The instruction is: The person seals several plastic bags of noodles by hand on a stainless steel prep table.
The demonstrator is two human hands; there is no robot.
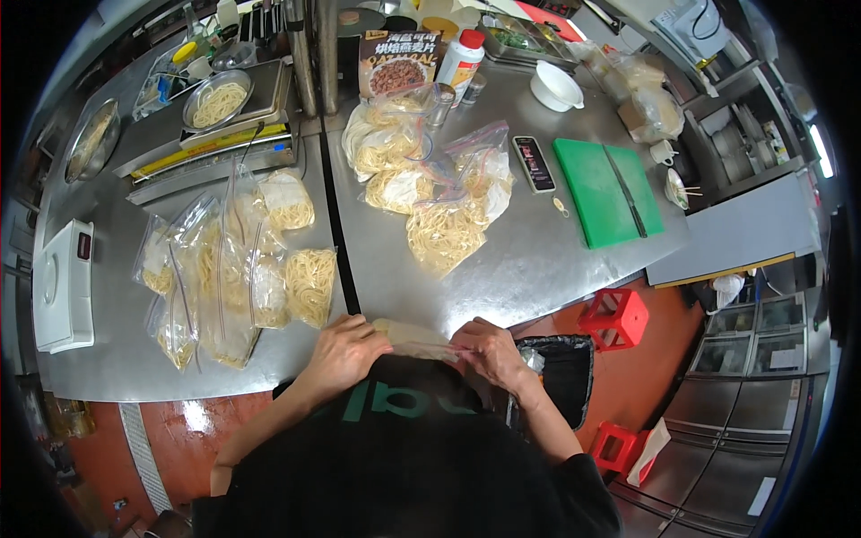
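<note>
My left hand (350,346) and my right hand (490,350) grip opposite ends of the top edge of a clear zip bag (417,341) at the steel table's front edge. Something pale shows inside the bag; its lower part is hard to make out. Left of my left hand lies a bag of noodles (311,286), with several more zip bags of noodles (218,282) beside it. Ahead of my hands, more bagged noodles (445,235) lie in a cluster, some with white paper inside. A metal bowl of noodles (218,104) rests on a scale (268,91).
A knife (625,191) lies on a green cutting board (592,202) at right, beside a phone (533,165). A white lidded container (64,286) stands far left. Below the table's right side are a black-lined bin (568,376) and a red stool (613,319).
</note>
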